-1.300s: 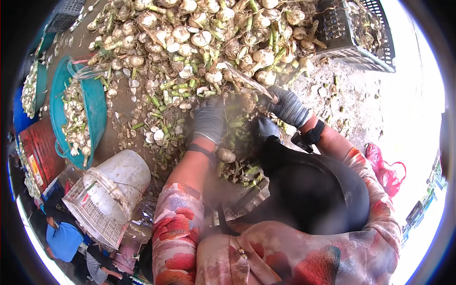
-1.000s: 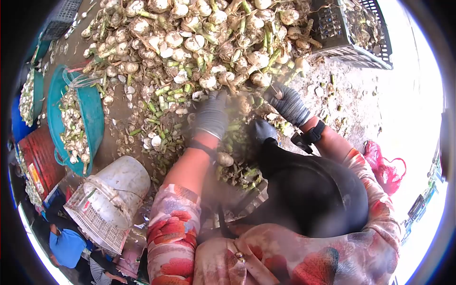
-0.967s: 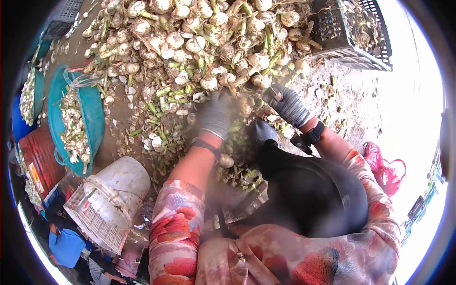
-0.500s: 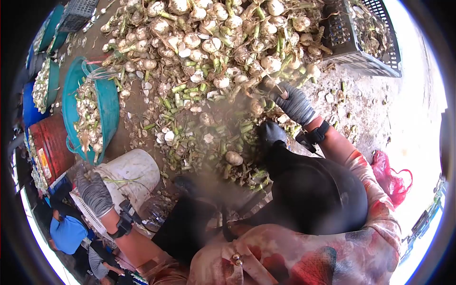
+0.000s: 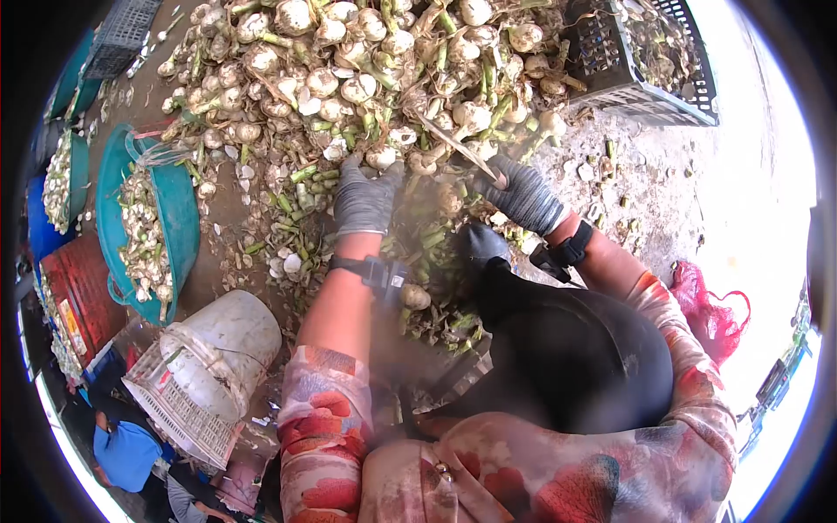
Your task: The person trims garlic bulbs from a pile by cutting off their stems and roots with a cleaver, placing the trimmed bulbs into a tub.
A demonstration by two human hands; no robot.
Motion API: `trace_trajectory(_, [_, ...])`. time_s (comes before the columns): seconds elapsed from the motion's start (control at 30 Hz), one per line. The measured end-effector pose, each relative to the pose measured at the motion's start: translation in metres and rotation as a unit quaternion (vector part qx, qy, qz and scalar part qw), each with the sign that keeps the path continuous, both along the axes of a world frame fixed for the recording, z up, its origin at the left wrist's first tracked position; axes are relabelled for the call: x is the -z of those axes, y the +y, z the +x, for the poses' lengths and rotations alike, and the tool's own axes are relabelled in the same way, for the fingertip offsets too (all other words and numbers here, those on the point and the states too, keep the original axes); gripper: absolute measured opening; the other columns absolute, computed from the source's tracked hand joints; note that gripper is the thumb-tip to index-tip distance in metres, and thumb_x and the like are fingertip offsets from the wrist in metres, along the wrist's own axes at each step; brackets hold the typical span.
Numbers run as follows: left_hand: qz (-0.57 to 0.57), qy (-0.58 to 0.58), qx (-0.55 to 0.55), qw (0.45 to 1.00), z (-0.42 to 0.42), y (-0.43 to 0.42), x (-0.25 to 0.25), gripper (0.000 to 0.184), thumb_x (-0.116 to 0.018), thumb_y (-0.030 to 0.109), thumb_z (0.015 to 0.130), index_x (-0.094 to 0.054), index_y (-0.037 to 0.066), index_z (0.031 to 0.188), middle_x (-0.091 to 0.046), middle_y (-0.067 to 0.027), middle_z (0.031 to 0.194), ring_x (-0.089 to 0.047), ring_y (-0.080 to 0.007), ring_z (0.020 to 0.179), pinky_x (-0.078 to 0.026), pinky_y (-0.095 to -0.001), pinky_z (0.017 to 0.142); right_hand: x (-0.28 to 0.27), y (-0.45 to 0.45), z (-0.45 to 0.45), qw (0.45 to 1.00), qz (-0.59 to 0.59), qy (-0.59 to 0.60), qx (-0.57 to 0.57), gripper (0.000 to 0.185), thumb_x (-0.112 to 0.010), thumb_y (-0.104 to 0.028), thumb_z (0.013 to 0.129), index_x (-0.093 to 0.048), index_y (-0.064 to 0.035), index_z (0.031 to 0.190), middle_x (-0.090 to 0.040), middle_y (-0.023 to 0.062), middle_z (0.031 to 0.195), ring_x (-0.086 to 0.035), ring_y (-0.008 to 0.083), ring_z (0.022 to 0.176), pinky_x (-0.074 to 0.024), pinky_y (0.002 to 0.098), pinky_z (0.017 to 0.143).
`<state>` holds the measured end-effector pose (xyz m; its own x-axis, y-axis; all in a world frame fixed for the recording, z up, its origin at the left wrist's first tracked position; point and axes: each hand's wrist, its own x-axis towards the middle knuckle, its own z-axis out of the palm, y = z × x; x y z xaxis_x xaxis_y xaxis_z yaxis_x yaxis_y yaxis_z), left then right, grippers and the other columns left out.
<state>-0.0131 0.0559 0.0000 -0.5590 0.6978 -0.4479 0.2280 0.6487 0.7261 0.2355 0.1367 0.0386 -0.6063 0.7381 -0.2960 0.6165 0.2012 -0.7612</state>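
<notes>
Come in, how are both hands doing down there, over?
Left grey-gloved hand at round white garlic bulb, grip unclear. Right grey-gloved hand gripping long thin blade-like tool. Nothing seen blocking either hand.

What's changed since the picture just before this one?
The left hand has moved from near the white bucket forward and right to a bulb at the near edge of the garlic pile; whether it grips is unclear. The right hand still holds the thin tool. Bucket and teal basin stayed put.

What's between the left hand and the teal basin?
Head view: cut green stems and pale scraps nearer the left hand, then brown floor by the teal basin.
</notes>
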Motion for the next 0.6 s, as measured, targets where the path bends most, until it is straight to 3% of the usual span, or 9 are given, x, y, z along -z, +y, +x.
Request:
trace_trajectory(0.13, [-0.058,0.117,-0.005,0.991,0.019,0.023,0.012,0.05,-0.075,0.007,0.076,-0.051,-0.003,0.118,-0.062,-0.0099,0.099,-0.06,-0.0179,0.084,-0.05,-0.0314,0.078,0.001,0.003,0.008,0.998,-0.009,-0.058,-0.023,0.04,-0.06,-0.043,0.088,-0.061,-0.0085,0.108,-0.064,0.0214,0.084,-0.063,0.0414,0.08,-0.0501,0.046,0.069])
trace_trajectory(0.2, [0.083,0.02,-0.035,0.996,0.009,0.016,0.031,0.051,-0.073,0.014,0.077,-0.047,0.001,0.119,-0.065,-0.0144,0.099,-0.062,-0.0209,0.089,-0.05,-0.0324,0.081,-0.004,0.008,0.003,0.996,-0.014,-0.052,-0.067,0.042,-0.059,-0.042,0.088,-0.059,-0.0096,0.115,-0.066,0.0208,0.087,-0.064,0.0405,0.081,-0.0505,0.0458,0.069])
trace_trajectory(0.23, [0.135,-0.067,-0.054,0.987,0.01,0.005,0.027,0.047,-0.07,0.01,0.079,-0.046,0.002,0.117,-0.062,-0.0117,0.104,-0.06,-0.0195,0.091,-0.05,-0.0313,0.08,-0.009,0.006,-0.003,0.996,0.033,-0.024,-0.074,0.039,-0.06,-0.04,0.087,-0.058,-0.0111,0.114,-0.066,0.0183,0.083,-0.064,0.0391,0.079,-0.0505,0.0458,0.068])
trace_trajectory(0.27, [0.132,-0.065,-0.052,0.988,0.007,-0.004,0.027,0.047,-0.07,0.01,0.079,-0.046,0.002,0.117,-0.062,-0.0117,0.104,-0.06,-0.0195,0.091,-0.05,-0.0313,0.08,-0.013,0.007,-0.009,0.997,0.03,-0.022,-0.072,0.039,-0.06,-0.04,0.087,-0.058,-0.0111,0.114,-0.066,0.0183,0.083,-0.064,0.0391,0.079,-0.0505,0.0458,0.068])
trace_trajectory(0.3, [0.192,-0.095,0.01,0.977,-0.002,-0.017,0.038,0.048,-0.071,0.011,0.079,-0.045,0.003,0.119,-0.059,-0.0105,0.107,-0.059,-0.0187,0.093,-0.051,-0.0306,0.08,-0.019,0.007,-0.015,0.991,0.065,-0.02,-0.113,0.036,-0.061,-0.037,0.086,-0.058,-0.0116,0.111,-0.065,0.0171,0.08,-0.064,0.0381,0.078,-0.0505,0.0455,0.067])
trace_trajectory(0.4, [0.204,-0.4,-0.092,0.889,-0.009,-0.032,0.018,0.058,-0.077,0.017,0.078,-0.042,0.006,0.123,-0.055,-0.0091,0.114,-0.056,-0.0178,0.099,-0.051,-0.0293,0.084,-0.043,0.009,-0.041,0.976,0.094,-0.032,-0.193,0.024,-0.062,-0.028,0.082,-0.059,-0.0119,0.101,-0.064,0.0137,0.076,-0.065,0.0351,0.075,-0.0504,0.0449,0.064])
trace_trajectory(0.47, [0.261,-0.133,0.084,0.953,0.005,-0.04,-0.027,0.056,-0.074,0.019,0.082,-0.041,0.007,0.125,-0.055,-0.0094,0.113,-0.057,-0.018,0.099,-0.05,-0.03,0.087,-0.053,0.005,-0.052,0.961,0.1,-0.032,-0.256,0.02,-0.062,-0.02,0.079,-0.06,-0.0112,0.097,-0.065,0.013,0.078,-0.066,0.0346,0.075,-0.0507,0.0447,0.064])
trace_trajectory(0.53, [0.238,-0.151,0.081,0.956,0.0,-0.054,-0.029,0.047,-0.065,0.02,0.09,-0.04,0.007,0.128,-0.056,-0.0086,0.116,-0.057,-0.0169,0.101,-0.049,-0.0315,0.091,-0.054,0.001,-0.057,0.957,0.12,-0.017,-0.264,0.019,-0.062,-0.016,0.077,-0.061,-0.011,0.096,-0.066,0.0127,0.078,-0.066,0.0345,0.075,-0.0509,0.0449,0.063])
trace_trajectory(0.6, [0.242,-0.199,0.066,0.947,-0.02,-0.077,0.012,0.06,-0.062,0.022,0.093,-0.028,0.005,0.139,-0.054,-0.0126,0.122,-0.058,-0.02,0.105,-0.052,-0.0337,0.089,-0.066,-0.001,-0.061,0.956,0.102,-0.033,-0.275,0.02,-0.062,-0.014,0.075,-0.061,-0.0106,0.095,-0.066,0.0136,0.078,-0.066,0.0348,0.075,-0.0509,0.045,0.063])
